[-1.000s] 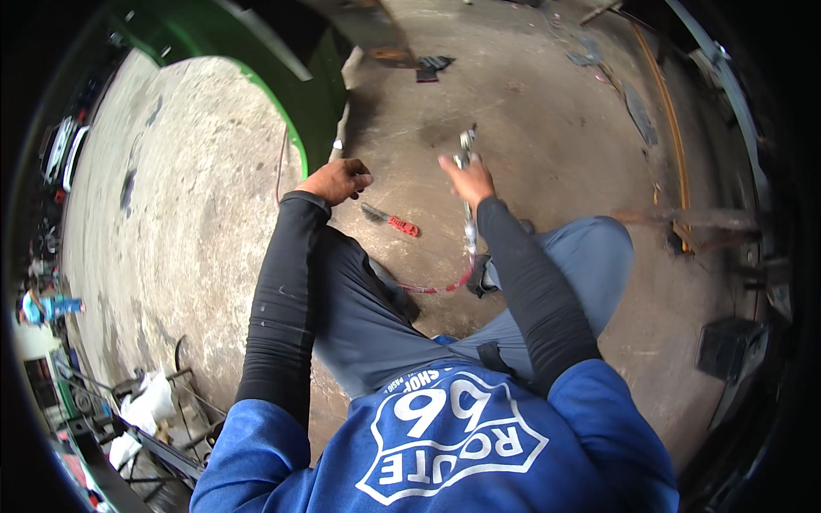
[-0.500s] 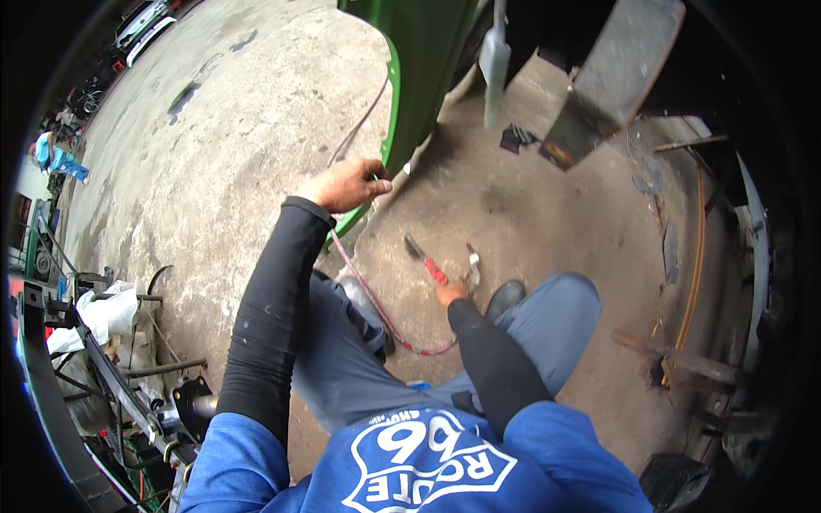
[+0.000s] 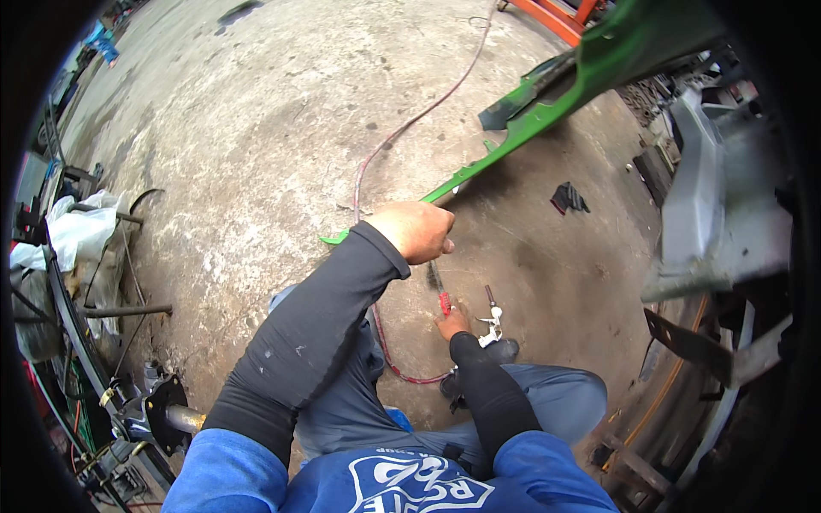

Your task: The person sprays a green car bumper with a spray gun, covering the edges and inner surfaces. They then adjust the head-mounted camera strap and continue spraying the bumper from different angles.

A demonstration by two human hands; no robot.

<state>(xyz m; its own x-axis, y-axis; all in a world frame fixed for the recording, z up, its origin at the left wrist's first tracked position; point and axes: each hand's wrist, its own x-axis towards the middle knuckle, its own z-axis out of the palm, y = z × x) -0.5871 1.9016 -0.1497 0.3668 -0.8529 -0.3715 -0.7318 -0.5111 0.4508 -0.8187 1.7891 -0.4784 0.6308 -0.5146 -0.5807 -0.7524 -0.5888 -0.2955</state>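
Observation:
My left hand [image 3: 417, 232] is closed at the lower edge of a large green sheet-metal panel [image 3: 539, 120], its fingers curled around the rim. Part of that edge is hidden behind the hand, and a green tip shows on its left side. Down between my knees, my right hand [image 3: 453, 321] grips a tool with a red handle [image 3: 445, 303] and a narrow dark head; its exact kind is unclear. Just right of that hand, a whitish metal tool [image 3: 493, 325] with a dark thin tip lies by my shoe [image 3: 500, 350].
A reddish hose [image 3: 374, 154] runs across the concrete and loops near my feet. A dark glove [image 3: 569, 198] lies on the floor. Bent grey sheet metal [image 3: 697, 188] stands at right, a metal frame with white plastic [image 3: 81, 227] at left, an orange frame [image 3: 552, 19] far off.
My view has turned, so the green panel now slants toward the upper right. My left hand stays at its edge and appears farther right. My right hand keeps the red-handled tool.

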